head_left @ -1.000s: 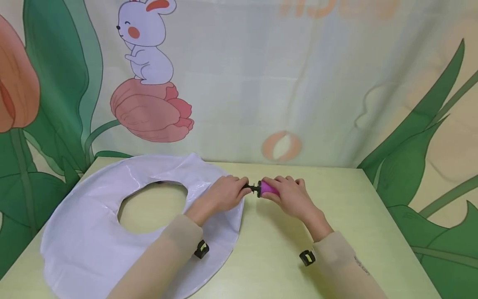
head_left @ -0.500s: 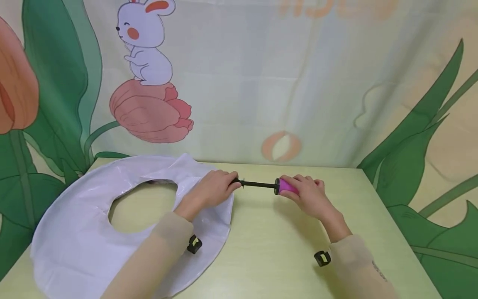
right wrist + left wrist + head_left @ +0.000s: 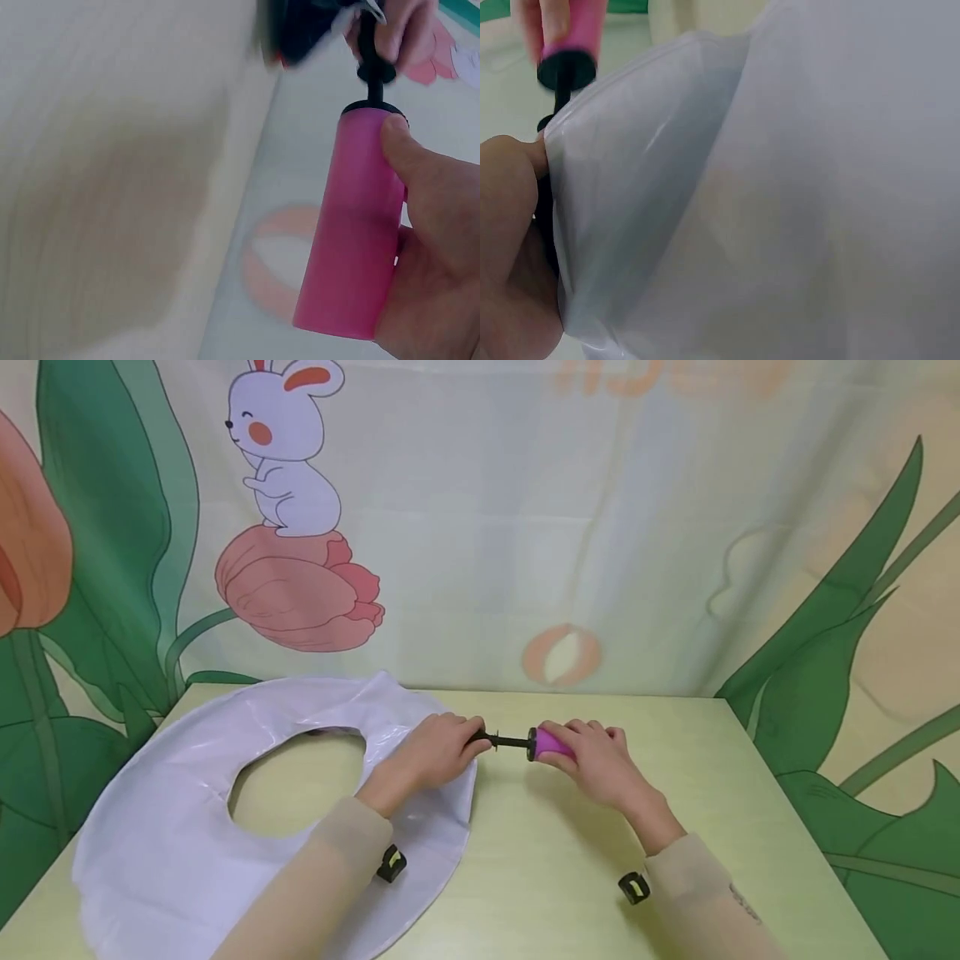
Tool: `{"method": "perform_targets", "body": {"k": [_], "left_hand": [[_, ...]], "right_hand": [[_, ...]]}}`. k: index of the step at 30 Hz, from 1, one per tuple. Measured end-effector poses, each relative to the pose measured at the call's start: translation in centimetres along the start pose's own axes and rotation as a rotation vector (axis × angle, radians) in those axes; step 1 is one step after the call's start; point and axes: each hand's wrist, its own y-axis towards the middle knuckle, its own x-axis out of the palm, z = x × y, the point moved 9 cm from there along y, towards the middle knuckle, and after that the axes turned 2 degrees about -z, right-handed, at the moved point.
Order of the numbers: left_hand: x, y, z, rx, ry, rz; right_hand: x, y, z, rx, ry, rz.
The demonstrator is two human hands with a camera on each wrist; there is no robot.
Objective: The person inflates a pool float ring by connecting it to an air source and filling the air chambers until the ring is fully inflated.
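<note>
A pink hand pump (image 3: 552,744) with a black rod (image 3: 513,742) lies level between my two hands, over the table. My right hand (image 3: 600,764) grips its pink barrel (image 3: 351,225). The fingers of my left hand (image 3: 435,750) hold the pump's black end (image 3: 546,225), right against the edge of a white inflatable ring (image 3: 165,818). Whether that end sits inside a valve is hidden by the hand. Part of the rod shows between barrel and left hand. The ring is wrinkled and slack, with its sheet (image 3: 705,187) filling most of the left wrist view.
The ring covers the left part of the pale green table (image 3: 525,877), and the table shows through its hole. A printed cloth (image 3: 465,527) with a rabbit and tulips hangs behind the table's far edge. Black wrist cameras (image 3: 634,887) sit by the cuffs.
My right hand first drew the barrel rightward, baring a long stretch of rod. It then came back left, shortening the rod. My left hand and the ring shifted slightly left, then partly back.
</note>
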Motion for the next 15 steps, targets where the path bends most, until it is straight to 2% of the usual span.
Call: {"method": "perform_targets", "body": {"k": [3,5,11,15], "left_hand": [[-0.6,-0.4,-1.1,-0.032,-0.01,0.013],[-0.7,-0.4,-1.3,-0.043,-0.003,0.017],[0.0,0.8,1.1,0.024,0.01,0.005],[0.0,0.6,1.0,0.018,-0.003,0.012]], "right_hand": [[-1.0,-0.4,1.3,0.018,-0.001,0.02],[-1.2,-0.3,1.4,0.017,-0.012,0.028],[-0.1,1.1,-1.7,-0.046,-0.053,0.011],[0.1,1.2,-2.2,-0.037,-0.048,-0.003]]}}
